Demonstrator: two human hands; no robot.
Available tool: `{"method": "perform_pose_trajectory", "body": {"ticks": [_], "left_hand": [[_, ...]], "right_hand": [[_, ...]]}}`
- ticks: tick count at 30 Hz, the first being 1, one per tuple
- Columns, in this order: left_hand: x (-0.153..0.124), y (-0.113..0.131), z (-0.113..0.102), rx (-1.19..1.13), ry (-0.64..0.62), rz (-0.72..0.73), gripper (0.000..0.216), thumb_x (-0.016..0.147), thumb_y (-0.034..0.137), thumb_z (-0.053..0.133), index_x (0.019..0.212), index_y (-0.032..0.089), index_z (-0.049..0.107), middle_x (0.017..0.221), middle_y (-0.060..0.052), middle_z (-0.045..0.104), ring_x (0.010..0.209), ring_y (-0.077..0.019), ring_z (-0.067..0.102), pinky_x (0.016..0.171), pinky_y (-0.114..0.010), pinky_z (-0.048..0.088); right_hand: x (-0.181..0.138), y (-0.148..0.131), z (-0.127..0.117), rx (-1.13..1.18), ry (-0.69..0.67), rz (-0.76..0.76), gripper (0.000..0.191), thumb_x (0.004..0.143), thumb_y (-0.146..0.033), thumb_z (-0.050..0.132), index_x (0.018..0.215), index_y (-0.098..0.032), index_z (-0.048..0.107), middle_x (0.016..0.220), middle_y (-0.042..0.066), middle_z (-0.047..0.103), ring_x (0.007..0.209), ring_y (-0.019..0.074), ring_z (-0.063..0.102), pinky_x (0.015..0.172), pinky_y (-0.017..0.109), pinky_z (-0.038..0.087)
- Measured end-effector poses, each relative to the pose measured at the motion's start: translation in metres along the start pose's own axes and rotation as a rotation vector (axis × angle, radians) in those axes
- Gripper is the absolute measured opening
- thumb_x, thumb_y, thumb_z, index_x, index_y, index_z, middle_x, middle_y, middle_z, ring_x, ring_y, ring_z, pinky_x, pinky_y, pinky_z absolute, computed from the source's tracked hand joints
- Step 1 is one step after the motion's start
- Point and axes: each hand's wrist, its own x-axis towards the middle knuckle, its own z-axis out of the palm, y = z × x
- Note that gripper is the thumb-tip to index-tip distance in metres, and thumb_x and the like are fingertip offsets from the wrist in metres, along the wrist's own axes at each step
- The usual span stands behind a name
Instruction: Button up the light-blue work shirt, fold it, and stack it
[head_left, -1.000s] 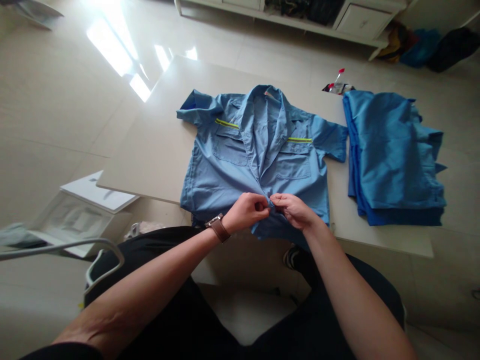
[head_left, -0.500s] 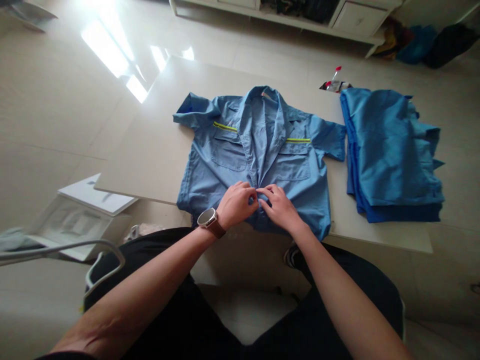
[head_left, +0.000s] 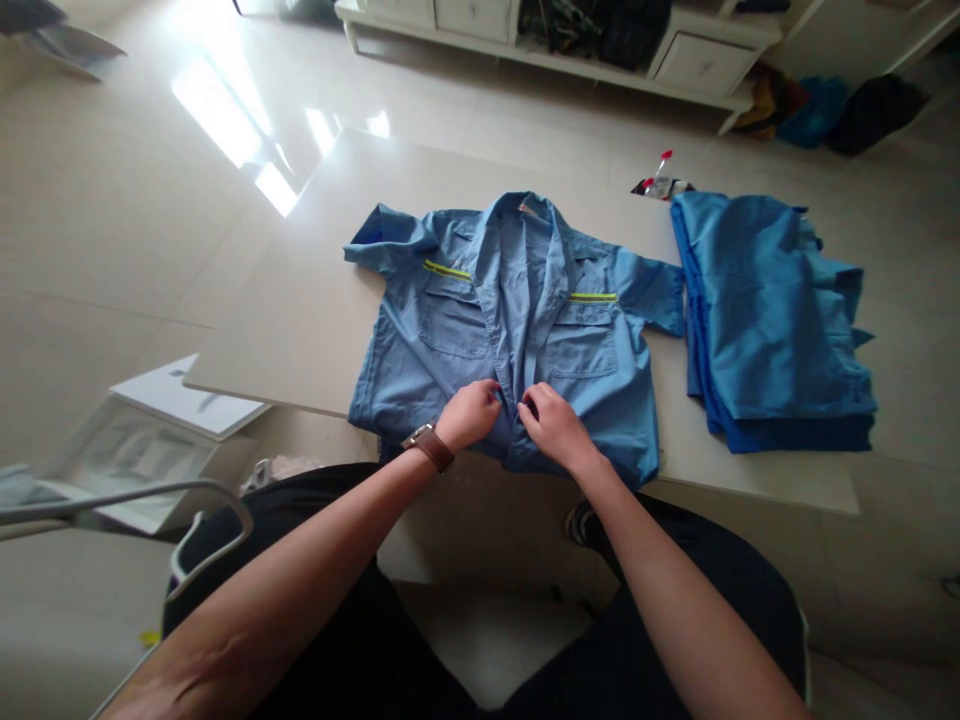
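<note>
Shirt (head_left: 517,330) on table (head_left: 300,300); clothes pile (head_left: 780,320) right of it

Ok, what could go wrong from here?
Two risks. The blue shirt seems to lap over the near edge of the table, so a tug from the left hand or right hand might drag it down. One sleeve lies close beside the stack of blue clothes, which appears to overhang the table's end; a bump could shift the stack.
</note>
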Motion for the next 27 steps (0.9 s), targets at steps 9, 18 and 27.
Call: {"method": "perform_pose_trajectory", "body": {"ticks": [9,18,27], "left_hand": [[0.009,0.007,0.019,-0.024,0.101,0.187,0.047,0.087,0.003,0.048,0.122,0.017,0.076,0.113,-0.010,0.065,0.099,-0.0183,0.064,0.097,-0.030,0.052],[0.022,0.014,0.030,0.057,0.170,0.105,0.021,0.093,0.020,0.061,0.108,0.020,0.075,0.108,-0.009,0.066,0.096,-0.0205,0.065,0.090,-0.032,0.052],[0.027,0.017,0.034,-0.024,0.207,0.117,0.020,0.084,0.007,0.060,0.097,0.017,0.071,0.090,-0.005,0.071,0.084,-0.0166,0.063,0.082,-0.028,0.049]], "right_hand": [[-0.003,-0.003,-0.013,0.166,0.231,0.086,0.013,0.088,-0.022,0.052,0.079,-0.022,0.061,0.083,0.006,0.067,0.077,0.0211,0.062,0.076,0.034,0.047],[-0.006,-0.001,-0.015,0.370,0.275,0.217,0.022,0.082,-0.028,0.056,0.103,-0.023,0.058,0.087,0.005,0.067,0.075,0.0209,0.065,0.071,0.033,0.052],[-0.007,-0.005,-0.018,0.429,0.270,0.229,0.020,0.080,-0.033,0.058,0.098,-0.024,0.054,0.090,0.006,0.067,0.073,0.0200,0.064,0.068,0.032,0.053]]}}
